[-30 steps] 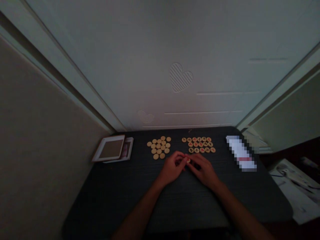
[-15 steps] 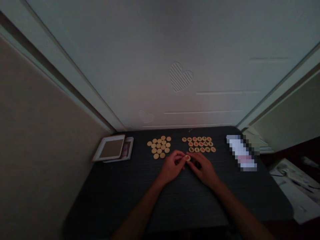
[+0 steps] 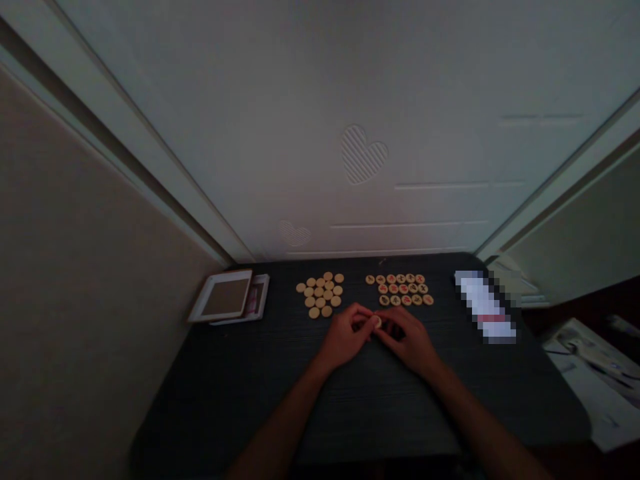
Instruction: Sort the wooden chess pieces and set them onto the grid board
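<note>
Between my two hands is a round wooden xiangqi piece point(image 3: 377, 323), partly covered by fingers. My left hand point(image 3: 346, 333) pinches it from the left with thumb and fingers. From the right, my right hand point(image 3: 406, 335) grips the same piece, its fingertips close to the left ones. Beyond the left hand lies a loose cluster of plain-faced round pieces point(image 3: 320, 292). Past the right hand, pieces with red and black characters point(image 3: 402, 289) lie in three rows.
A dark table point(image 3: 240, 400) carries everything. Stacked flat boxes or frames point(image 3: 225, 296) lie at its left. A pixelated phone-like object point(image 3: 484, 305) lies on the right. A white panel with embossed hearts point(image 3: 363, 153) rises behind the table.
The held piece has turned between my fingers; its red marking showed before and is no longer visible. Both hands have stayed in nearly the same place.
</note>
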The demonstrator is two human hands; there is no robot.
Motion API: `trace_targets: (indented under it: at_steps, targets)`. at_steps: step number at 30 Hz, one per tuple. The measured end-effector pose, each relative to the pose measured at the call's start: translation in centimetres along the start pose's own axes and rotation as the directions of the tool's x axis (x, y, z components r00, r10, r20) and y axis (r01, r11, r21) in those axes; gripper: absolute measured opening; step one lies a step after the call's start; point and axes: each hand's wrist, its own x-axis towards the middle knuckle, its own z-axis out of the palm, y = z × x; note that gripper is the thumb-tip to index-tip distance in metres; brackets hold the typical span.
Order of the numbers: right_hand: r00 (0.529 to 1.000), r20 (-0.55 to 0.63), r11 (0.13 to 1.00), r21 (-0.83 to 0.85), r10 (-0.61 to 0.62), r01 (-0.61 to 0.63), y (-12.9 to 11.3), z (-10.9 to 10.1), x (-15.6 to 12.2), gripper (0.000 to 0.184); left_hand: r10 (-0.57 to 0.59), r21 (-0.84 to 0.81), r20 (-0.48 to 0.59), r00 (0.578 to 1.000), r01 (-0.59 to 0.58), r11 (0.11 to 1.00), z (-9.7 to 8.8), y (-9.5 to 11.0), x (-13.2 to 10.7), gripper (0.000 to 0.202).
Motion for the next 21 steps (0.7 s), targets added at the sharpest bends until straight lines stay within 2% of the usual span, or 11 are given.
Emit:
trace_targets:
  at_steps: [9, 21]
  targets:
    - [1.0, -0.012, 1.0, -0.003, -0.009, 0.009, 0.44, 0.19, -0.03, 0.03, 0.041, 0.017, -0.018, 0.999, -0.04, 0.999, -0.01, -0.03, 0.17, 0.026]
    - [1.0, -0.03, 1.0, -0.021, -0.005, 0.004, 0.6, 0.27, 0.05, 0.037, 0.092, 0.137, -0.064, 0.994, -0.083, 0.987, 0.25, 0.06, 0.12, 0.03]
